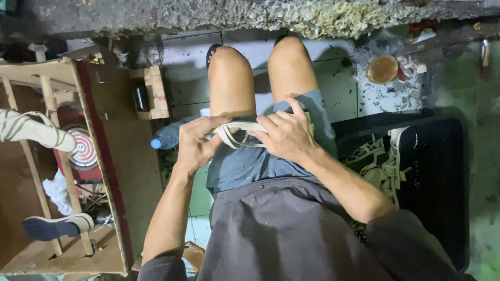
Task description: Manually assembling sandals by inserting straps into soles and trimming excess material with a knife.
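Note:
I sit with bare knees in front of me and hold a cream strap piece (237,132) over my lap. My left hand (195,143) pinches its left end between thumb and fingers. At the other end, my right hand (284,132) grips the straps with its fingers curled over them. The straps loop between both hands above my blue shorts (245,166).
A black crate (437,171) with several cream sandal uppers (383,158) stands at my right. A plastic bottle with a blue cap (166,138) lies by my left thigh. A wooden rack (67,171) with a sole and a strapped last is on the left. A round tin (383,68) sits far right.

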